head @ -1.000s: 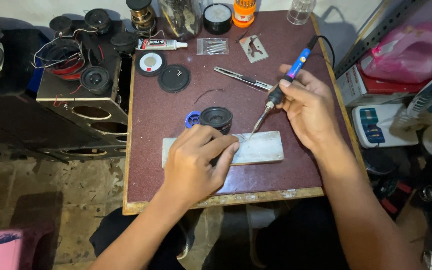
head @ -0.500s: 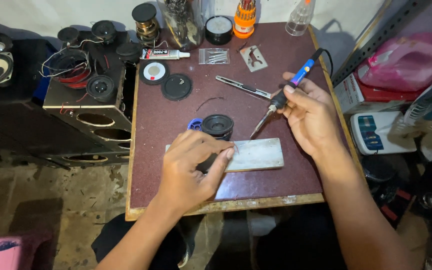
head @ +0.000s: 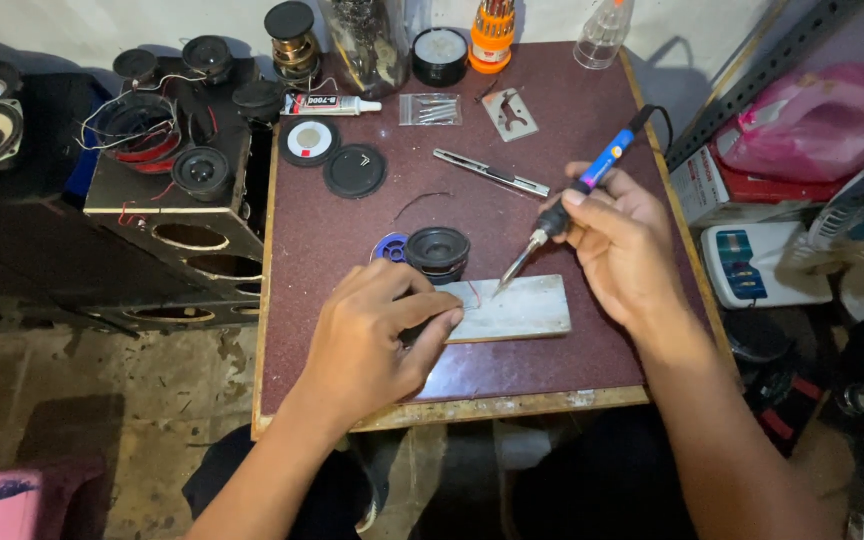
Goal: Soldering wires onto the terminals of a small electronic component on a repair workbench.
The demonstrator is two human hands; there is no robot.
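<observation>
The right hand (head: 624, 250) is gripping a blue-handled soldering iron (head: 564, 213) pen-style just right of centre, with the tip angling down onto the pale wooden block (head: 514, 308) mid-frame. The left hand (head: 372, 335) is lying over the block's left end, fingers curled and pinching something too small to make out. A small black speaker (head: 437, 251) is sitting just above the block on the maroon table (head: 592, 130).

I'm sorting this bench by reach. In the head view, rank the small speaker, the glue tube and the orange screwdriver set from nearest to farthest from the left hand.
1. Small speaker: just beyond the left hand, mid-table.
2. Glue tube: far left edge of the table.
3. Orange screwdriver set: back edge, centre, farthest.
</observation>
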